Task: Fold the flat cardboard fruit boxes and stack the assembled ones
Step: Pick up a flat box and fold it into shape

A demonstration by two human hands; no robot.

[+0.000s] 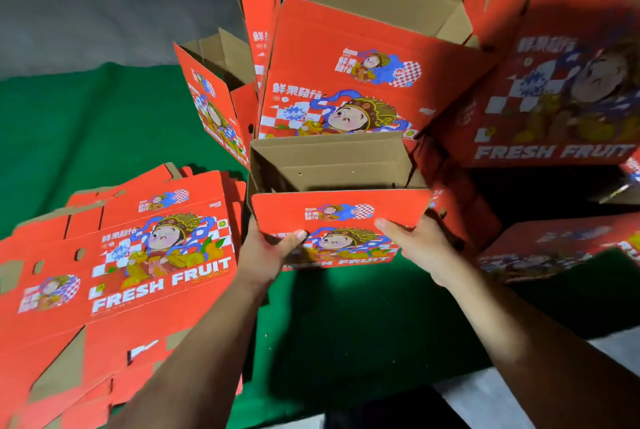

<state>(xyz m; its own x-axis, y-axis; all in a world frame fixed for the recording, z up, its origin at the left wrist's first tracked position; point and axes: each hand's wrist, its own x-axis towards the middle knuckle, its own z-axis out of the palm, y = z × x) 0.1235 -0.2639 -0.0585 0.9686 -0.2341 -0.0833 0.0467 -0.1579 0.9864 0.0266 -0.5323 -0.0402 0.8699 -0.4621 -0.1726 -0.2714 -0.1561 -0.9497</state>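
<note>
Holds one assembled box (341, 217) up above the green cloth (86, 137), open top upward, so that the brown inside shows. Clamps its near left corner with the left grip (266, 252), thumb flat on the printed front wall and the other fingers hidden round the side. Clamps the near right corner with the right grip (412, 245) in the same way, one digit across the front wall and the rest out of sight behind the edge. Probably takes both lower corners like this to keep the light walls from springing apart and to keep the box level while carrying it.

Brings the box close to the stack of assembled boxes (346, 82), which leans just behind it, with a smaller assembled box (211, 99) at the left and more boxes on their sides (554, 99) at the right. Seems to be at the stacking step, not yet set down. Needs, as a guess, a level place on the leaning stack, otherwise risks a slide.

Leaves the pile of flat boxes (121, 272) at the left, near the left arm, likely to reach the next sheet easily.
</note>
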